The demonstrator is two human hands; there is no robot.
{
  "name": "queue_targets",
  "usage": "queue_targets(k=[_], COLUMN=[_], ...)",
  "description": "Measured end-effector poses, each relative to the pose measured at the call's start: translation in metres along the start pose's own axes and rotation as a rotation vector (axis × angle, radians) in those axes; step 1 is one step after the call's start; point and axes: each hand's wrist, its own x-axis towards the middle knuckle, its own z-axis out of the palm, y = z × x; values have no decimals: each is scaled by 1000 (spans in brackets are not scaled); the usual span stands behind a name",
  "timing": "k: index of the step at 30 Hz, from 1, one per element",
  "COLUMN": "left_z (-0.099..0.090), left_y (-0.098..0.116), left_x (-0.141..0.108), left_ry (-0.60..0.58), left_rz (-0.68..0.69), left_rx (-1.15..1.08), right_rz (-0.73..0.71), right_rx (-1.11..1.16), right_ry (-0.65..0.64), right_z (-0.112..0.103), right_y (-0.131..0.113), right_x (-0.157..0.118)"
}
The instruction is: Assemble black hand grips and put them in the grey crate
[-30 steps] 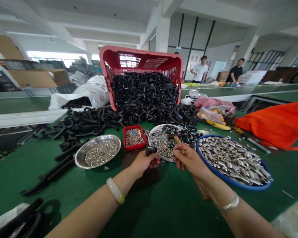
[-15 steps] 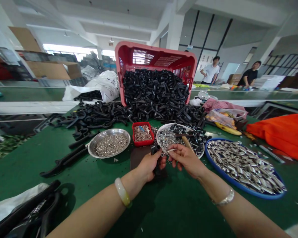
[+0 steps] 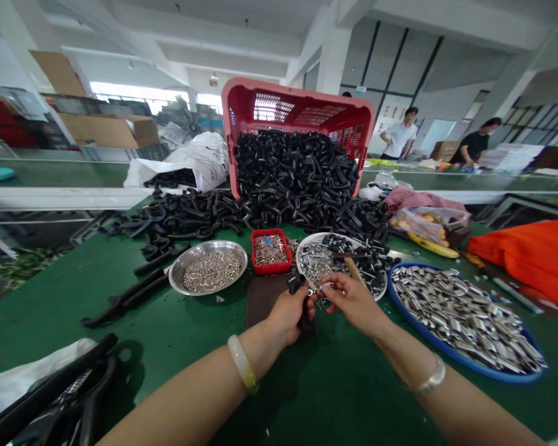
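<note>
My left hand (image 3: 286, 314) is closed around a black plastic handle (image 3: 296, 284), whose upper end sticks out above the thumb. Close beside it, my right hand (image 3: 348, 299) pinches a small silver metal piece with a ringed end (image 3: 312, 291) and a coiled-looking shank. That piece is at the handle's end; I cannot tell whether the two touch. Below the hands lies a dark brown pad (image 3: 260, 297). Just beyond the right hand is a white dish (image 3: 302, 251) of silver bolts and black knobs, with a wooden-handled tool (image 3: 353, 269) across it.
Small metal parts fill a steel bowl (image 3: 177, 288) and a red tray (image 3: 272, 267). Curved silver pieces lie in a blue tray (image 3: 474, 370) at right. A red crate (image 3: 227, 124) spills black handles behind. Orange cloth (image 3: 530, 254) lies right; two people stand beyond.
The two hands have come closer together, and the ringed metal piece now shows more plainly beside the black handle. The whole view has shifted slightly.
</note>
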Motion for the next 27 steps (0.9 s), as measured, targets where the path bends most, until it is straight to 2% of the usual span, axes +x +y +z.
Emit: queue_targets(k=[4, 7, 11, 17, 23, 25, 27], left_z=[-3, -11, -18, -20, -24, -26, -30], left_y=[-2, 4, 12, 14, 15, 14, 14], left_x=[1, 1, 0, 2, 3, 2, 1], left_ry=[-41, -130, -241, -373, -503, -615, -740], left_rz=[-65, -180, -393, -479, -521, -504, -493], left_rx=[1, -31, -88, -216, -201, -185, -168], right_rz=[-251, -342, -393, -415, -433, -343, -165], right_rx=[-369, -380, -359, -430, -462, -428, -289], right_ry=[50, 12, -75, -121, -187, -239, -312], right_z=[-1, -6, -11, -7, -12, -16, -19], right_y=[-14, -23, -35, -37, -39, -38, -32], right_x=[1, 7, 16, 18, 22, 27, 33])
